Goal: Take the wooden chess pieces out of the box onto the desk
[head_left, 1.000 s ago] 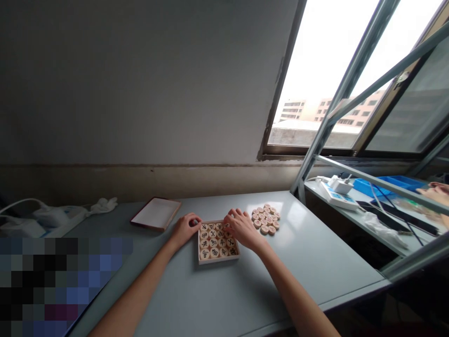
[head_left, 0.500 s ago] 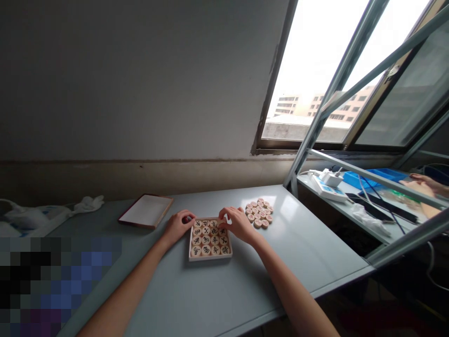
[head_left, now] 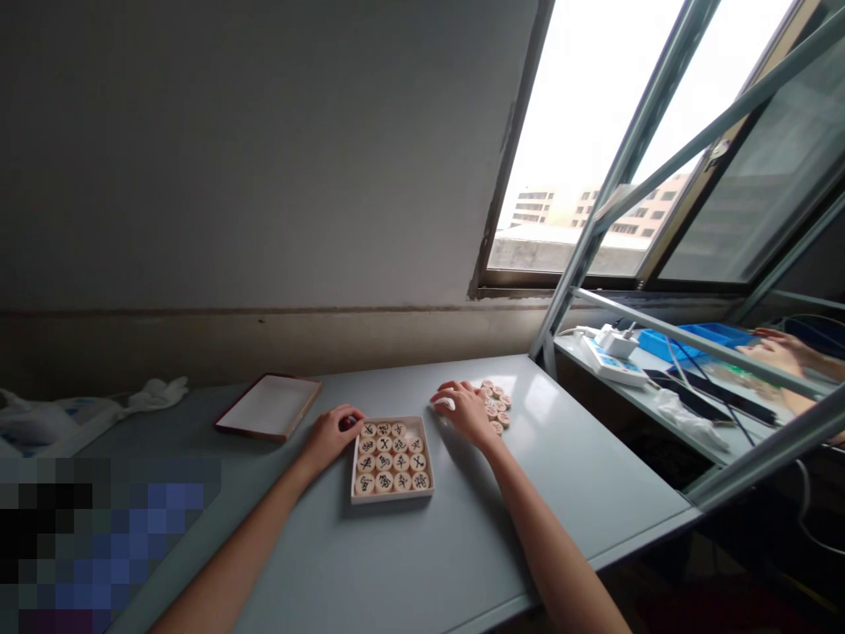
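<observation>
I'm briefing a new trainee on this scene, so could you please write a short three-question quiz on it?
1. True or false: the left hand is beside the far-left corner of the box.
2. Which is nearest the right hand?
A) the window
B) the loose pile of discs
C) the power strip
3. Fill in: the marks on the discs in the box are ____ in colour.

Key: 1. True; 2. B; 3. black.

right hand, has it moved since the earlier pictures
Yes, the right hand has moved right, from the box toward the loose pieces, nearer the metal post.
</observation>
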Demonstrator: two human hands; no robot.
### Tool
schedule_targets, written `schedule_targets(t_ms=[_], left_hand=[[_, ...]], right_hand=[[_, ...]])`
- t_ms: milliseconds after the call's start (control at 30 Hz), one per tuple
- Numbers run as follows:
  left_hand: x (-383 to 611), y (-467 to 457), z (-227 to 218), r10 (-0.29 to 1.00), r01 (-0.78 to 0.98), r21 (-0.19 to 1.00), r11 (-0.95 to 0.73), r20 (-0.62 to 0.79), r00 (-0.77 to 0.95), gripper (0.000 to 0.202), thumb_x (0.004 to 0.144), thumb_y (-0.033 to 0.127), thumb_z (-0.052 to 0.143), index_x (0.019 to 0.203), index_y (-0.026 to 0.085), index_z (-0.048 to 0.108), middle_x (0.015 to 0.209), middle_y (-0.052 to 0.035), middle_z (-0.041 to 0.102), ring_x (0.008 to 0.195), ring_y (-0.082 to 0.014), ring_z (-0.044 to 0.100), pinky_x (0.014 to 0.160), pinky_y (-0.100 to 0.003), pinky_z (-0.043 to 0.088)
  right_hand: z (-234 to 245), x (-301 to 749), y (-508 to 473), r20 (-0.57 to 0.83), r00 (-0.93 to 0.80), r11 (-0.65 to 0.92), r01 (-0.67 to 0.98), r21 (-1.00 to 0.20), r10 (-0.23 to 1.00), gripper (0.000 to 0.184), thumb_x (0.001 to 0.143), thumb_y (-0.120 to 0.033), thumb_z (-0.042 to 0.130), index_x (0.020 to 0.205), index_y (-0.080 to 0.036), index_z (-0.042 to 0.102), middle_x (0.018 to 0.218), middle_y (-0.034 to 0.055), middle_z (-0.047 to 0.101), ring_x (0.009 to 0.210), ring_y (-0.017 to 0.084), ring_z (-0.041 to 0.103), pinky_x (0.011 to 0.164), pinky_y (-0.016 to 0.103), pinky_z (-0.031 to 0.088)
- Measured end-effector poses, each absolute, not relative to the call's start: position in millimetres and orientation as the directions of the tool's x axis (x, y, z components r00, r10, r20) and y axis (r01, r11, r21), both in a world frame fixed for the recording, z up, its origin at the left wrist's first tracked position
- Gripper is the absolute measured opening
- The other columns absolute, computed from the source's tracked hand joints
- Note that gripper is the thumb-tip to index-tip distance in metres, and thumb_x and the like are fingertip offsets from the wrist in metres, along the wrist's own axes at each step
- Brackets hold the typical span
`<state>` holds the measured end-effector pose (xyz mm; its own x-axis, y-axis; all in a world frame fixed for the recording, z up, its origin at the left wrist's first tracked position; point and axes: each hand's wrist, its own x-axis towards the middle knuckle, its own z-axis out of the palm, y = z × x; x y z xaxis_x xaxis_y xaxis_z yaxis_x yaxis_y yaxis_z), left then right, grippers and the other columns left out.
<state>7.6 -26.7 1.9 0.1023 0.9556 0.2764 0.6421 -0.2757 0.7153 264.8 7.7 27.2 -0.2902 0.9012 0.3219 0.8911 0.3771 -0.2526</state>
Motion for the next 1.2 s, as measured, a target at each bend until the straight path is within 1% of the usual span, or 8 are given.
schedule_targets(t_ms=[133,233,367,500,767,967,1067,1200], left_hand=[[6.5,-25.6,0.2,0.955,0.646,0.710,-0.281,0.275,0.114,0.024,0.071,0.033,0.047,0.071,0.015,0.062,0.077,-0.0048,0.062,0.067,-0.0158,0.055,0.064,-0.026,0.042],[5.9,-24.9,-0.9,0.957,0.647,0.711,-0.276,0.269,0.113,0.023,0.072,0.033,0.047,0.071,0.015,0.062,0.077,-0.0047,0.062,0.068,-0.0160,0.055,0.065,-0.026,0.042],[6.4,-25.2,-0.9,0.955,0.644,0.711,-0.282,0.273,0.117,0.022,0.072,0.031,0.047,0.071,0.015,0.062,0.077,-0.0051,0.061,0.068,-0.0158,0.054,0.065,-0.025,0.042],[6.7,-25.8,-0.7,0.953,0.643,0.712,-0.284,0.286,0.104,0.019,0.070,0.028,0.049,0.070,0.014,0.062,0.075,-0.0048,0.061,0.067,-0.0151,0.053,0.064,-0.025,0.041],[6.4,-25.4,-1.3,0.956,0.650,0.708,-0.276,0.272,0.110,0.020,0.072,0.029,0.048,0.071,0.015,0.062,0.075,-0.0042,0.060,0.066,-0.0143,0.053,0.064,-0.024,0.041],[5.9,-24.6,-2.8,0.953,0.647,0.708,-0.284,0.282,0.110,0.019,0.072,0.029,0.049,0.070,0.015,0.062,0.075,-0.0039,0.061,0.066,-0.0146,0.053,0.063,-0.025,0.041],[5.9,-24.9,-2.5,0.955,0.643,0.713,-0.281,0.276,0.112,0.020,0.072,0.030,0.048,0.071,0.015,0.062,0.075,-0.0042,0.061,0.065,-0.0144,0.052,0.063,-0.025,0.040],[6.0,-25.4,-1.7,0.955,0.643,0.712,-0.281,0.273,0.115,0.020,0.072,0.030,0.048,0.072,0.015,0.062,0.076,-0.0043,0.060,0.067,-0.0147,0.053,0.063,-0.025,0.040]], right_hand=[[31.9,276.8,7.8,0.262,-0.215,0.272,0.941,-0.202,0.941,0.018,0.082,-0.025,0.049,0.075,-0.023,0.066,0.093,0.0050,0.061,0.093,0.025,0.046,0.081,0.042,0.026],[36.5,281.0,5.2,0.307,-0.212,0.302,0.910,-0.284,0.928,0.016,0.081,-0.028,0.050,0.082,-0.024,0.066,0.098,0.0053,0.058,0.096,0.024,0.046,0.082,0.041,0.028],[40.9,264.2,-7.6,0.288,-0.487,0.565,0.696,-0.443,0.825,0.020,0.084,-0.034,0.046,0.090,-0.023,0.062,0.095,0.0037,0.058,0.091,0.018,0.049,0.078,0.031,0.033],[39.1,245.2,-22.5,0.135,-0.675,0.664,0.634,-0.397,0.725,0.014,0.078,-0.035,0.057,0.084,-0.024,0.063,0.089,0.0017,0.060,0.084,0.017,0.051,0.079,0.033,0.031],[35.6,243.5,-23.0,0.161,-0.644,0.631,0.616,-0.471,0.748,0.017,0.069,-0.030,0.067,0.081,-0.022,0.058,0.079,-0.0023,0.061,0.076,0.014,0.053,0.073,0.028,0.032],[35.0,257.0,-7.9,0.273,-0.435,0.505,0.615,-0.605,0.858,0.013,0.079,-0.031,0.054,0.087,-0.021,0.056,0.081,-0.0004,0.061,0.067,0.012,0.051,0.061,0.025,0.034],[35.6,271.1,-2.4,0.233,-0.358,0.426,0.795,-0.432,0.904,0.010,0.077,-0.031,0.057,0.077,-0.022,0.061,0.080,0.0006,0.061,0.076,0.017,0.050,0.070,0.031,0.032],[36.5,278.1,-2.2,0.360,-0.254,0.349,0.909,-0.227,0.898,0.009,0.074,-0.034,0.062,0.074,-0.026,0.066,0.100,0.0030,0.058,0.093,0.024,0.045,0.077,0.037,0.026]])
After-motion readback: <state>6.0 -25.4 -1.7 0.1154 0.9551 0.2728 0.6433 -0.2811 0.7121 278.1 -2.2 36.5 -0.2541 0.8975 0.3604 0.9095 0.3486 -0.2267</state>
